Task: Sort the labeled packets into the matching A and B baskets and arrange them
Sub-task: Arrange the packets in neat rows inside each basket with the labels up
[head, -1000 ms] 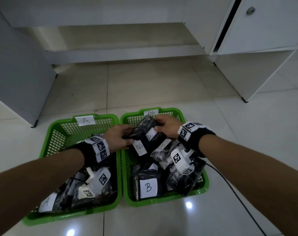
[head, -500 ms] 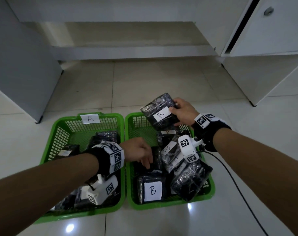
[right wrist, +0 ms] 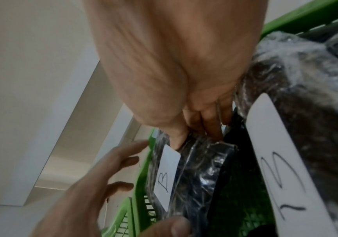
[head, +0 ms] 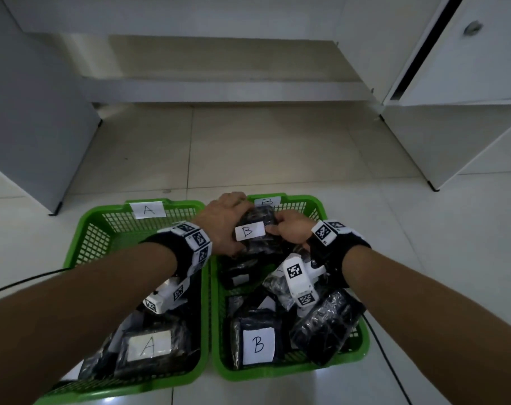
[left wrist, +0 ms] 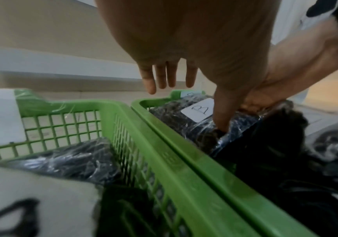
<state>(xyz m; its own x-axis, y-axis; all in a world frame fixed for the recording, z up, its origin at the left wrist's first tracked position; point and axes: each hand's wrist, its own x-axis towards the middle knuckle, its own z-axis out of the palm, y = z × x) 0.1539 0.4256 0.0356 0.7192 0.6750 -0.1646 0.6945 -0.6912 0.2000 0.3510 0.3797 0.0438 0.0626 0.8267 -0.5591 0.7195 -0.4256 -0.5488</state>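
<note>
Both hands met at the upper centre of the frame. The right hand (head: pixel 289 232) pinched the B packet (head: pixel 258 229) by its edge; the left hand (head: pixel 223 222), fingers extended, steadied it over the B basket (head: pixel 314 206), presumably to seat it label-up.

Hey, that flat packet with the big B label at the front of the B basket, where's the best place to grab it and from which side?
Probably the near short edge of the flat B packet, coming from above on the person's side. It lies flat, label up, its left edge close to the B basket wall, and a crumpled packet leans on its right, so the front looks freest.
</note>
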